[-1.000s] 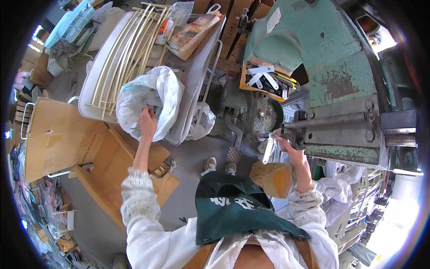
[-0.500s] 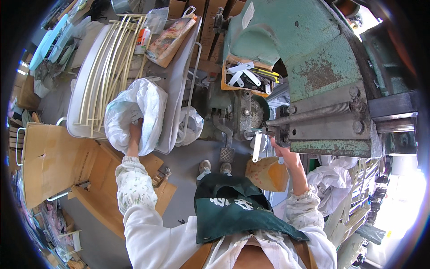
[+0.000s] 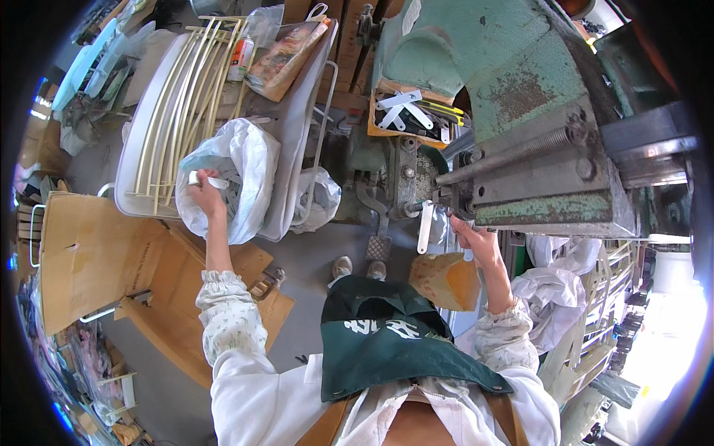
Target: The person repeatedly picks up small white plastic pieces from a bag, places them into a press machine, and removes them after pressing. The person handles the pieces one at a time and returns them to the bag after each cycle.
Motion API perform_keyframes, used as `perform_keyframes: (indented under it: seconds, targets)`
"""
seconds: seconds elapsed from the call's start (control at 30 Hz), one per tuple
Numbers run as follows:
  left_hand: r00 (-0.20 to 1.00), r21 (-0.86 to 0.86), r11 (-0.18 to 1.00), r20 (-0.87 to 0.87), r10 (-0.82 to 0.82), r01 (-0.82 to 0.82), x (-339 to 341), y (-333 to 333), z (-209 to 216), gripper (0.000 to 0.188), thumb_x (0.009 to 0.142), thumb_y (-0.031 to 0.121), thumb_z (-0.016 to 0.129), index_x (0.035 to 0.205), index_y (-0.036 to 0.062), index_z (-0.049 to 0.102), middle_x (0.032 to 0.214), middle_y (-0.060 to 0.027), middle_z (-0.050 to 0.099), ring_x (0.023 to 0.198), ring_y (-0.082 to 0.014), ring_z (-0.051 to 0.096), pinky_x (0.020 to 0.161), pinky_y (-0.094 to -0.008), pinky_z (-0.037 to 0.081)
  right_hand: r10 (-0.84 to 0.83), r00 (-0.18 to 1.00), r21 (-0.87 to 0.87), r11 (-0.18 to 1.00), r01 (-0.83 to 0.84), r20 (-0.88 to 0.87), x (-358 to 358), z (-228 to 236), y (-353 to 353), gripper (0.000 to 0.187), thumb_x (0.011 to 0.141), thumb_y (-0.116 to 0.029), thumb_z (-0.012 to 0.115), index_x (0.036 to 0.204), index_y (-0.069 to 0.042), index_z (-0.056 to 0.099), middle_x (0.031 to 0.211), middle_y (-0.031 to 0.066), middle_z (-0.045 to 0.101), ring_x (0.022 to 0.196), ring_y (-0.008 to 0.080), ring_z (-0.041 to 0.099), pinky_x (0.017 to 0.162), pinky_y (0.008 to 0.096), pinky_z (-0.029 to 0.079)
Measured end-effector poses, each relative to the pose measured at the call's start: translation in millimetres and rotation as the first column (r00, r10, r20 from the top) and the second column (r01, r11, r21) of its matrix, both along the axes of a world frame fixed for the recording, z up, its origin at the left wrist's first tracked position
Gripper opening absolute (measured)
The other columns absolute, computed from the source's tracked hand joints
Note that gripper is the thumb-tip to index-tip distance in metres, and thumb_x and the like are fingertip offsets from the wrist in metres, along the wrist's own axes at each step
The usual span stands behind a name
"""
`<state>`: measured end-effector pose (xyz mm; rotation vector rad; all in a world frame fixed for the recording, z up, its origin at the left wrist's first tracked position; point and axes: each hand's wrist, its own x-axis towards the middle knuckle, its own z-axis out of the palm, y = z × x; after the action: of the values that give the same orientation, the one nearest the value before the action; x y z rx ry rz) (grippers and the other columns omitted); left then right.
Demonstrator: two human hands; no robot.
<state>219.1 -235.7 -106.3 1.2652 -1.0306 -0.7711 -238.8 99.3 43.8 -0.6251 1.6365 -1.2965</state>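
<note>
My left hand (image 3: 207,196) is closed on a flat white strip (image 3: 213,181) with a rounded end. It is at the mouth of a white woven sack (image 3: 253,175), and pale pieces show inside the sack. My right hand (image 3: 476,242) is closed right under the work head of the green press (image 3: 513,104), with a short pale end showing below its fingers, seemingly a strip like the others. Left of it, another white strip with a hole (image 3: 425,227) hangs down at the press tooling. What the right fingertips touch is partly hidden.
An orange box (image 3: 405,134) of white strips and yellow-handled tools sits on the press. Pale curved rods (image 3: 175,104) and a spray can (image 3: 239,58) lie on the left tray. A foot pedal (image 3: 377,247), brown paper bag (image 3: 446,281) and opened carton (image 3: 97,260) are below.
My left hand has risen out of the sack and now shows a white strip in its fingers. My right hand stays by the press, its fingers slightly shifted.
</note>
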Motion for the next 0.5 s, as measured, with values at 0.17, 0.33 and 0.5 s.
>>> perform_keyframes:
  seconds: [0.17, 0.33, 0.5]
  targets:
    - [0.679, 0.032, 0.934, -0.695, -0.235, 0.357, -9.2, 14.1, 43.9, 0.024, 0.097, 0.027, 0.050, 0.090, 0.0046, 0.050, 0.069, 0.0014, 0.046, 0.057, -0.0088, 0.040, 0.058, -0.0239, 0.038, -0.092, 0.996, -0.073, 0.993, 0.091, -0.012, 4.0, 15.3, 10.1, 0.014, 0.083, -0.008, 0.068, 0.093, 0.002, 0.064, 0.066, -0.0019, 0.053, 0.047, 0.0020, 0.036, 0.041, 0.0185, 0.024]
    - [0.523, 0.290, 0.491, -0.724, -0.449, 0.822, -84.0, 136.2, 103.7, 0.036, 0.091, 0.041, 0.057, 0.094, 0.0059, 0.057, 0.065, -0.0017, 0.053, 0.045, -0.0066, 0.040, 0.038, -0.0183, 0.028, 0.111, 0.975, -0.200, 0.968, -0.149, -0.191, 24.0, 64.7, 34.6, 0.013, 0.082, -0.012, 0.070, 0.083, 0.000, 0.065, 0.071, 0.0006, 0.059, 0.059, 0.0048, 0.049, 0.051, 0.0200, 0.037]
    - [0.342, 0.384, 0.142, -0.524, -0.780, 0.912, -175.8, 245.1, 160.3, 0.020, 0.090, 0.022, 0.061, 0.087, 0.0039, 0.053, 0.061, -0.0058, 0.054, 0.046, -0.0068, 0.045, 0.041, -0.0187, 0.032, 0.240, 0.928, -0.039, 0.964, -0.261, -0.286, 87.7, 81.8, 17.7, 0.020, 0.082, -0.016, 0.072, 0.088, 0.002, 0.066, 0.074, 0.0023, 0.063, 0.068, 0.0071, 0.054, 0.061, 0.0240, 0.045]
